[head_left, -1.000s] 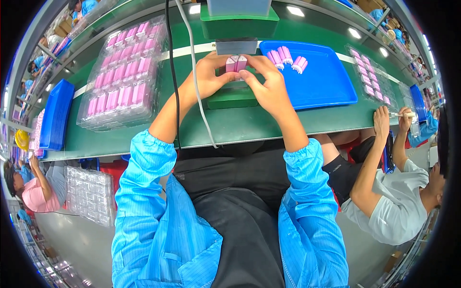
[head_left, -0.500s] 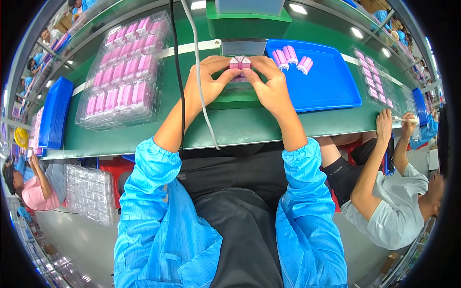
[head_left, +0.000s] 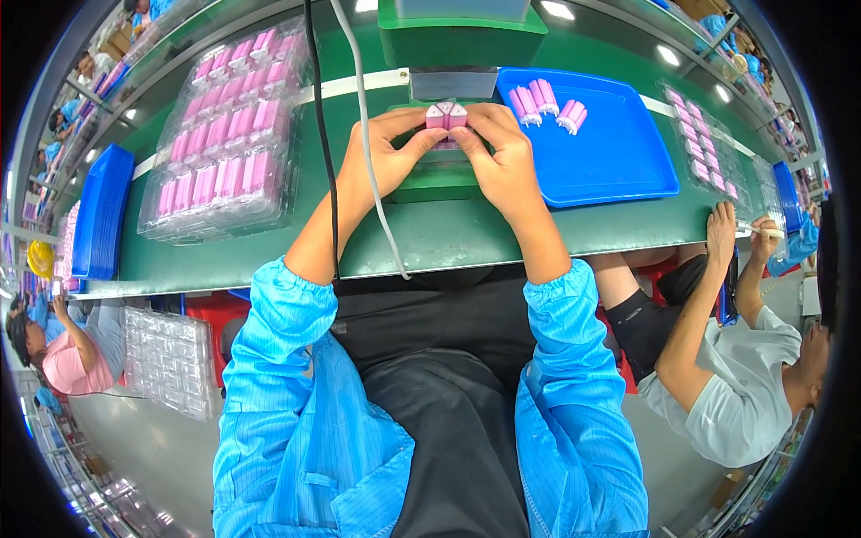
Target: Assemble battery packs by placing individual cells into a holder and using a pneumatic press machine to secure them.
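Observation:
In front of me, a small pink battery pack (head_left: 446, 117) with white end pieces is pinched between my two hands. The fingers of my left hand (head_left: 387, 151) are closed round its left side, thumb at the near edge. My right hand (head_left: 499, 152) grips the opposite side in the same way. Beneath the pack is a green fixture (head_left: 439, 186), partly covered by my hands, with a grey metal block (head_left: 454, 86) behind it. To the right, several pink battery packs (head_left: 542, 93) lie at the far left part of a blue tray (head_left: 603, 190).
Stacked clear plastic trays (head_left: 220, 134) full of pink packs stand on the left. A black cable (head_left: 321, 125) and a white cable (head_left: 360, 99) hang across my left forearm. A green-based bin (head_left: 462, 40) is at the back. A co-worker (head_left: 717, 377) sits at the right.
The view has shifted slightly. Both hands still hold the battery pack at the fixture, with hardly any change in their grip.

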### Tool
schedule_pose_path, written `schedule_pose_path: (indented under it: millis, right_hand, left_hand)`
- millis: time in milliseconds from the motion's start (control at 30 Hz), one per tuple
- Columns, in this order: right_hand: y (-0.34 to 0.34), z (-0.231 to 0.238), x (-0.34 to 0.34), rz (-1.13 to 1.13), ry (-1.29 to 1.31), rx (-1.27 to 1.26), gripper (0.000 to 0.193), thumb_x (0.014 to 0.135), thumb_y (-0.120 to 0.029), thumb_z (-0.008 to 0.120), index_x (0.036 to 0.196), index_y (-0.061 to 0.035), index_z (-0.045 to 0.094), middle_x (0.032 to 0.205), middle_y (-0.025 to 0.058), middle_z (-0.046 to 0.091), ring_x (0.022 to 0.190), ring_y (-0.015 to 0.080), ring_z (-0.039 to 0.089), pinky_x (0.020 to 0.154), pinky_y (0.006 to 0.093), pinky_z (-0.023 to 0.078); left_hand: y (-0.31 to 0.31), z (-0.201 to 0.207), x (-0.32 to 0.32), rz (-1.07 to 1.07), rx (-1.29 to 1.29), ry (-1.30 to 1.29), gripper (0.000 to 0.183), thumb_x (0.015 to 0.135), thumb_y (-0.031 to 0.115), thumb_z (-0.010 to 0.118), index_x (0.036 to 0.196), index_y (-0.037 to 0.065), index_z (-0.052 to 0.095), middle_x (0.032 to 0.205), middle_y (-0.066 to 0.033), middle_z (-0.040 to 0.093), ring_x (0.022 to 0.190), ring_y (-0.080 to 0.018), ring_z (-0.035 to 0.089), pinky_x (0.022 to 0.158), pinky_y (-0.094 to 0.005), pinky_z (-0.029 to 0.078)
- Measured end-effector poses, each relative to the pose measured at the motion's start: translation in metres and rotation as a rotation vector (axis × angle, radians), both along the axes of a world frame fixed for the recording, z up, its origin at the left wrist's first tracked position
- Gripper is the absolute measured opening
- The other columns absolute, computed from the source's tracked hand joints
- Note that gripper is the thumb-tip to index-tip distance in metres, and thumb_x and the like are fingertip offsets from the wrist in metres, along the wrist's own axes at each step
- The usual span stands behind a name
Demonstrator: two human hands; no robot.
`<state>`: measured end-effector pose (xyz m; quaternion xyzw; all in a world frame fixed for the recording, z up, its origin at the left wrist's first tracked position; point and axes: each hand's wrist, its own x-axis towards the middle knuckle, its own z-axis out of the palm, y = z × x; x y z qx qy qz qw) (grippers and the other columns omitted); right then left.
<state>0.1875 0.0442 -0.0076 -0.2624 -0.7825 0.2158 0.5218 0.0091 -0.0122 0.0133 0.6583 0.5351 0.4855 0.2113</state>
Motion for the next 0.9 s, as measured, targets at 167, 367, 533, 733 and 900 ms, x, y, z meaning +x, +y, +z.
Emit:
schedule_pose_path:
  millis: [167,367,533,733,900]
  right_hand:
    - [-0.0008,-0.0002,0.0,0.004,-0.009,0.018,0.016,0.085,-0.007,0.07,0.098,0.0018,0.07,0.1,0.0123,0.068,0.096,0.0311,0.061,0.082,0.038,0.05]
    - [-0.0025,-0.0018,-0.0001,-0.035,-0.011,0.008,0.016,0.085,-0.007,0.07,0.098,0.0025,0.069,0.1,0.0128,0.068,0.096,0.0318,0.061,0.082,0.0381,0.05]
    - [-0.0015,-0.0028,0.0001,-0.03,-0.016,0.032,0.016,0.085,-0.007,0.07,0.098,0.0024,0.069,0.101,0.0126,0.067,0.095,0.0317,0.061,0.081,0.0382,0.05]
    - [-0.001,-0.0048,0.0024,-0.033,-0.07,-0.002,0.02,0.088,-0.008,0.071,0.106,0.0023,0.07,0.108,0.0121,0.066,0.1,0.0259,0.062,0.086,0.0331,0.049]
    - [-0.0013,-0.0058,0.0028,-0.027,-0.037,-0.031,0.02,0.086,-0.009,0.072,0.102,0.002,0.07,0.107,0.0121,0.065,0.099,0.0282,0.061,0.085,0.0351,0.05]
  left_hand:
    - [0.0001,-0.0005,0.0002,0.006,0.003,-0.003,0.026,0.087,0.024,0.075,0.108,0.007,0.075,0.11,-0.0141,0.073,0.101,-0.0276,0.07,0.089,-0.0351,0.054]
    - [-0.0003,-0.0018,0.0018,0.009,0.026,-0.003,0.025,0.088,0.024,0.074,0.106,0.008,0.076,0.111,-0.014,0.073,0.101,-0.029,0.07,0.087,-0.0358,0.054]
    - [-0.0001,-0.0026,0.0014,0.011,0.035,0.005,0.025,0.087,0.024,0.074,0.106,0.007,0.076,0.11,-0.0139,0.073,0.1,-0.0288,0.07,0.085,-0.0355,0.054]
    - [-0.0009,-0.0021,0.0006,-0.007,0.026,0.002,0.025,0.087,0.022,0.074,0.107,0.007,0.076,0.111,-0.0141,0.073,0.1,-0.0284,0.07,0.086,-0.0345,0.055]
    - [-0.0024,-0.0009,0.0006,0.006,-0.024,0.01,0.025,0.088,0.022,0.074,0.108,0.006,0.075,0.112,-0.0137,0.073,0.101,-0.027,0.07,0.086,-0.0339,0.054]
